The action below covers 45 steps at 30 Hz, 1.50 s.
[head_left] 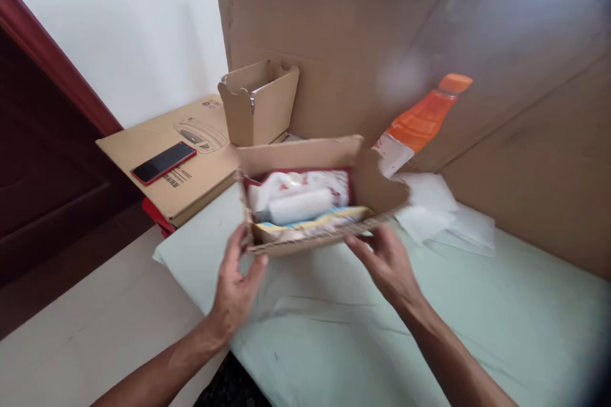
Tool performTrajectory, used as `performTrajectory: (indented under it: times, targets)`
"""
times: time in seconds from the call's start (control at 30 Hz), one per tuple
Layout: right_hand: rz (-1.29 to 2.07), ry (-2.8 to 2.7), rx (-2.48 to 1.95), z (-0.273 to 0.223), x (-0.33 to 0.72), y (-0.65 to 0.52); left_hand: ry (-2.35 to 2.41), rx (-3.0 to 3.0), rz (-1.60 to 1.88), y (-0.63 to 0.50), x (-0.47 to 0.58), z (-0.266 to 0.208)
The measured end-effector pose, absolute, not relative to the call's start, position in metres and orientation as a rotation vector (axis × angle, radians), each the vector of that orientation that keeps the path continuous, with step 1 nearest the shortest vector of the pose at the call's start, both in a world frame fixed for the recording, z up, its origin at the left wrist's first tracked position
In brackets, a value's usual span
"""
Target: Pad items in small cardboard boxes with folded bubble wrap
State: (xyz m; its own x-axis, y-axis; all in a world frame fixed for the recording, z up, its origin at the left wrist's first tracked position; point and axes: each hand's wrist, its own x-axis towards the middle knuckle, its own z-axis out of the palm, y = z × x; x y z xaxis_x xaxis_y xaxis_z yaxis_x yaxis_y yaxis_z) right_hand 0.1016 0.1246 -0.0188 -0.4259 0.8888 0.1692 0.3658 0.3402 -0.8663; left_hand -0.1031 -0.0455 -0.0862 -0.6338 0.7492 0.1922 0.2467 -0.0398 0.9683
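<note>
The left hand [233, 297] and right hand [389, 267] grasped an open cardboard box [300, 154] by its near side, over the green-covered surface [329, 350]. Packets [300, 206] already lay inside; an orange bottle [422, 124] was outside, beyond its right end.

Open-topped brown cardboard box [305, 154], loaded

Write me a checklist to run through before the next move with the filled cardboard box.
1. Left hand at the near left corner of the cardboard box: ok.
2. Right hand at the near wall, toward its right end: ok.
3. Packets inside the box walls: ok.
4. Orange-capped bottle on a firm base: cannot tell, its lower end is hidden.
5. Smartphone apart from the box, lying on the printed carton: ok.
</note>
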Motion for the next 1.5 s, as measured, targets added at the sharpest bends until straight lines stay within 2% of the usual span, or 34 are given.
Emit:
performTrajectory:
  times: [0.17, 0.33, 0.6, 0.87, 1.03, 1.17, 1.27, 1.37, 1.5]
  targets:
    - [1.188, -2.109, -0.642, -0.019, -0.056, 0.159, 2.167, 0.916, 2.005, -0.062, -0.193, -0.075]
    - [1.171, -2.241, -0.595, -0.03, -0.156, 0.18, 2.4, 0.872, 2.075, -0.046, -0.248, -0.074]
    - [0.956, -2.343, -0.601, -0.05, -0.179, 0.203, 2.419, 0.935, 2.021, -0.015, -0.273, -0.072]
    - [0.798, -2.574, -0.672, -0.036, -0.176, 0.211, 2.367, 1.0, 1.997, -0.003, -0.287, -0.073]
    - [0.742, -2.761, -0.666, -0.034, -0.154, 0.214, 2.399, 0.97, 1.986, -0.004, -0.286, -0.074]
    - [0.681, -2.863, -0.683, -0.051, -0.101, 0.195, 2.513, 0.994, 1.977, -0.022, -0.245, -0.082]
    - [0.639, -2.892, -0.782, -0.066, -0.038, 0.164, 2.405, 1.429, 1.522, -0.038, -0.199, -0.101]
    - [0.577, -2.882, -0.873, -0.074, 0.035, 0.122, 2.066, 1.993, 1.005, -0.047, -0.156, -0.123]
    - [0.44, -2.866, -0.869, -0.082, 0.141, 0.074, 1.701, 2.455, 0.841, -0.038, -0.107, -0.144]
